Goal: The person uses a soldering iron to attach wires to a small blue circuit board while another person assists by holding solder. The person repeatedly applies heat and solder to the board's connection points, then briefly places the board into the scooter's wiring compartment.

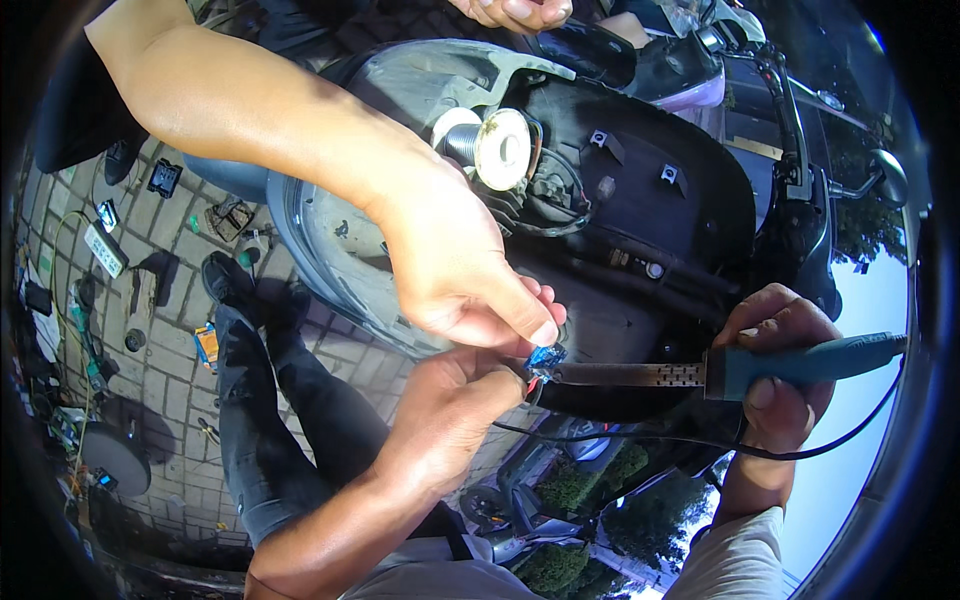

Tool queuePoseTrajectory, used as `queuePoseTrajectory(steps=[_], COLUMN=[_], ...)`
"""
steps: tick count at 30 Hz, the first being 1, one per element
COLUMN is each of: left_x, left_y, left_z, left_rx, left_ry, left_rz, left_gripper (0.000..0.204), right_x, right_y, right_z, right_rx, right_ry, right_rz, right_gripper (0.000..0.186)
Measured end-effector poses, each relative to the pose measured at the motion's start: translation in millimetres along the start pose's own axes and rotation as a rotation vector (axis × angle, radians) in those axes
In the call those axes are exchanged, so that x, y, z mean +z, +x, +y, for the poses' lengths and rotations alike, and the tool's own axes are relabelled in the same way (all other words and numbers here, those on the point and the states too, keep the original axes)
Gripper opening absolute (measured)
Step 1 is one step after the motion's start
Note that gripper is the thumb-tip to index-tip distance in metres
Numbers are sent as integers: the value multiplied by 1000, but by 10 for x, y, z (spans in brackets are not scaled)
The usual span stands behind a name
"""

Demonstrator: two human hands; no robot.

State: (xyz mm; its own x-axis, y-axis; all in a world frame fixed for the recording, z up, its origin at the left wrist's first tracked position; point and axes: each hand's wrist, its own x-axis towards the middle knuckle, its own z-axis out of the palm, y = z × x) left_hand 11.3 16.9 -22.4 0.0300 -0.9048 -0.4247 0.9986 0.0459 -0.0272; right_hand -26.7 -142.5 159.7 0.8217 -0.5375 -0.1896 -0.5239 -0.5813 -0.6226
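Observation:
My right hand grips the teal soldering iron, whose metal barrel points left to a small blue component, its tip at that component's lower side. My left hand is closed just below and left of the component, pinching a red wire. A co-worker's hand reaches from the upper left, thumb and fingertips at the component's top. A black cord runs beneath the iron. Behind the hands, a solder spool rests inside the open scooter body.
Another person's fingers show at the top. The scooter's handlebar and mirror are at right. On the paving at left lie tools, a white power strip, an orange box and other small parts. Dark-clad legs and shoes stand below the scooter's edge.

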Motion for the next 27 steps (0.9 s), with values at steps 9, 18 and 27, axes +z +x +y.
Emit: queuePoseTrajectory(steps=[9, 18, 27], left_x=[14, 32, 41], left_y=[-5, 6, 9], left_z=[2, -1, 25], left_rx=[26, 26, 9], left_ry=[-15, -52, -48], left_rz=[4, 19, 25], left_gripper=[38, 37, 40], right_x=[16, -10, -15], right_y=[-11, 14, 16], right_z=[15, -10, -6], right_rx=[-8, 28, 19], right_ry=[7, 1, -12], right_rz=[31, -21, -30], right_gripper=[42, 42, 42])
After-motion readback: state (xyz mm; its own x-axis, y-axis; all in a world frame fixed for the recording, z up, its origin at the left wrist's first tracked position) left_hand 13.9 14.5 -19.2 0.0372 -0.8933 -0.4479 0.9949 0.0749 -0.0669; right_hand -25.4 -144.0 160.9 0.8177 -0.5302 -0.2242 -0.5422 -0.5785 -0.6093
